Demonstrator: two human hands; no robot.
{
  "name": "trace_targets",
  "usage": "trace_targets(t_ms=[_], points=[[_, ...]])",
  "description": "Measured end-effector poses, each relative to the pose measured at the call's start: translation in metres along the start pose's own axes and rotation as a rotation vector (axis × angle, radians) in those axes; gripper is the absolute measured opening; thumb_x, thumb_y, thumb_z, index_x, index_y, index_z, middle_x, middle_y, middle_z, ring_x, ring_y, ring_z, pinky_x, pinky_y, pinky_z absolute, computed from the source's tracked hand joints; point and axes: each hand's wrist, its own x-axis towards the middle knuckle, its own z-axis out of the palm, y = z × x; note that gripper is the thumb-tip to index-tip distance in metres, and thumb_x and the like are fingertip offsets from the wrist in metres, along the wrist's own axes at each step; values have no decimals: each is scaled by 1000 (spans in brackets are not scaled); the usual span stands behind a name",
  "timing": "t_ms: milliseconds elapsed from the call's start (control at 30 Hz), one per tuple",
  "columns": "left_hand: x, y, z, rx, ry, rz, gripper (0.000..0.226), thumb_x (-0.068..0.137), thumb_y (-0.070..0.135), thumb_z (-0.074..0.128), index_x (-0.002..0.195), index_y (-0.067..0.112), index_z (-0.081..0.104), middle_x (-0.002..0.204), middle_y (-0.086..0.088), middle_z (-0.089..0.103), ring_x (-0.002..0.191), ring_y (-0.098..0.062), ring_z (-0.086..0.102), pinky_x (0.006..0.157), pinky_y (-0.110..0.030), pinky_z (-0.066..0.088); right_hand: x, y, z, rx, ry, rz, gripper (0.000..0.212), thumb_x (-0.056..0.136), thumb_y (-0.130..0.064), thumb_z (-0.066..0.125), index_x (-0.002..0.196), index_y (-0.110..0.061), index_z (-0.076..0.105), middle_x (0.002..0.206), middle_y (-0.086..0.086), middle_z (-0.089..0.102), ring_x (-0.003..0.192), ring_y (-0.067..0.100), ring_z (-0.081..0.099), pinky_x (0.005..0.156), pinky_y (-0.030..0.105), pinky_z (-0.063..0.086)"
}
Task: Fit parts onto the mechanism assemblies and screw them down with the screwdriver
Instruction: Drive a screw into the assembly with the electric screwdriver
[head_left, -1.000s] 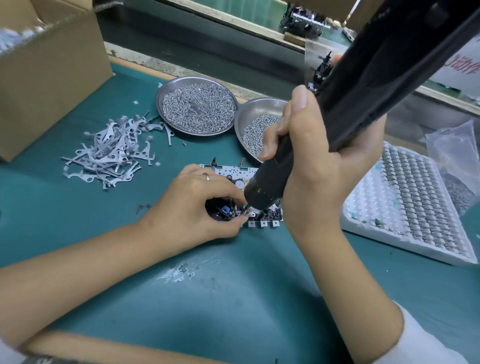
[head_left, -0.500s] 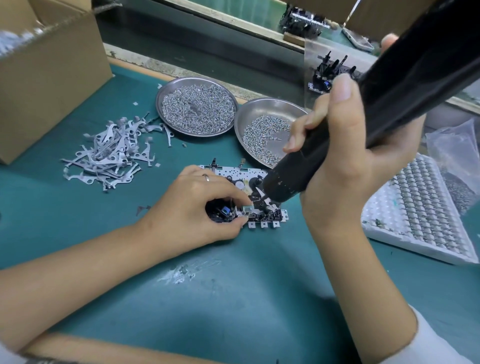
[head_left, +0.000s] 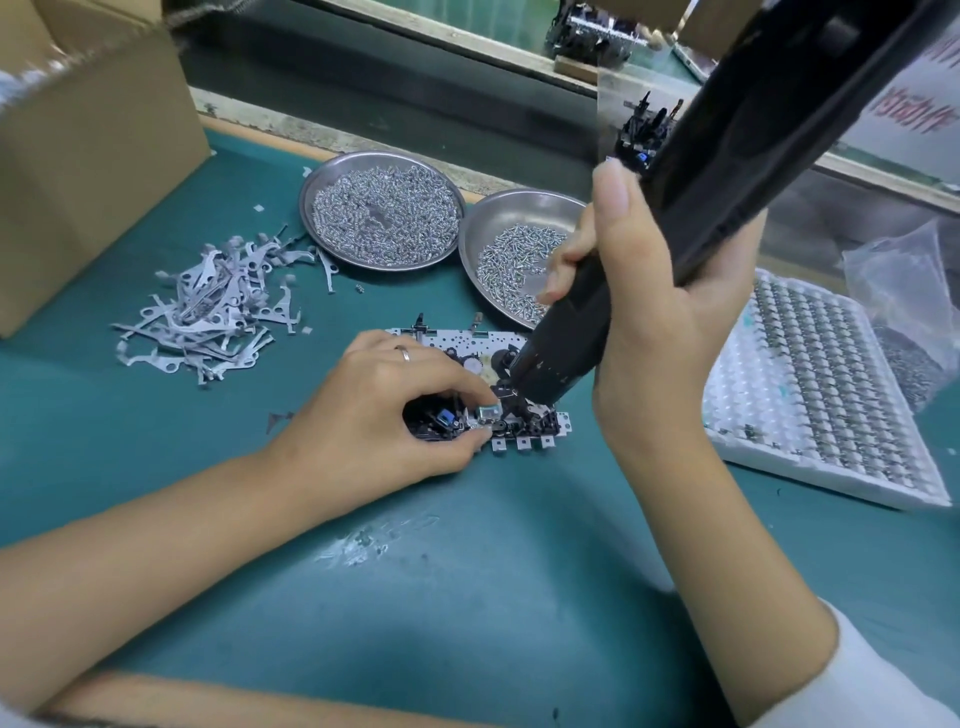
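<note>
A mechanism assembly (head_left: 524, 423), a white metal plate with black plastic parts, lies flat on the green mat. My left hand (head_left: 384, 410) grips its left part, with finger and thumb pinching a small metal piece near its middle. My right hand (head_left: 649, 317) grips a big black electric screwdriver (head_left: 717, 176) that slants down from the upper right. Its tip sits on the assembly just right of my left fingertips; the bit itself is hidden.
Two steel dishes of screws (head_left: 384, 210) (head_left: 519, 270) stand behind the assembly. A heap of grey stamped levers (head_left: 208, 309) lies at the left, beside a cardboard box (head_left: 88, 156). A white tray of small parts (head_left: 826, 384) and a plastic bag (head_left: 914, 301) sit at the right.
The screwdriver lifted off toward the right screw dish half a second ago and has now come back down onto the assembly. My left hand has kept its hold.
</note>
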Motion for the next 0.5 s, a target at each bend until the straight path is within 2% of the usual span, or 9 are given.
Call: trace_targets(t_ms=[67,100,133,200,267,400,500], points=[[0,0,-1,-10,-12,2,24,68,34,76,88,22,75,82,16,68,81,-3,58,91,-37,42,-4,1,-10,-86,-3,-33,49,83,-17,65,120,-2,36,81,6,56,69,17,59,67,37,53],[0,0,-1,-10,-13,4,26,68,38,75,88,22,75,84,17,68,81,-4,59,91,-37,42,-9,3,-17,-150,10,-76,56,84,-18,64,127,-1,32,89,6,54,79,13,58,75,33,51],[0,1,-1,-7,-11,8,27,70,41,73,89,22,75,84,18,67,81,-6,60,90,-37,42,-16,7,-25,-215,49,-130,54,85,-17,61,128,-2,31,92,4,51,85,8,55,80,25,47],[0,2,1,-1,-2,19,22,72,35,73,88,21,75,83,18,66,79,-10,60,88,-40,43,-36,18,-41,-297,151,-183,36,88,-12,54,120,-8,38,91,-4,47,83,3,49,79,19,41],[1,3,2,-3,16,21,18,71,29,74,86,20,75,79,20,62,76,-7,57,87,-39,43,-54,29,-49,-348,171,-116,24,89,-8,54,109,-19,46,87,-13,49,79,4,48,75,21,40],[1,4,3,-24,35,6,19,69,27,75,87,19,75,78,22,63,75,-1,54,86,-37,42,-61,38,-47,-518,28,39,26,89,-6,52,95,-30,57,83,-14,59,76,6,57,71,20,45],[3,6,1,-38,101,-3,22,78,34,66,89,17,74,79,14,68,76,-3,57,84,-36,43,-62,36,-46,-700,-105,-90,14,90,-13,52,95,-19,64,86,-6,63,81,15,58,74,25,46]])
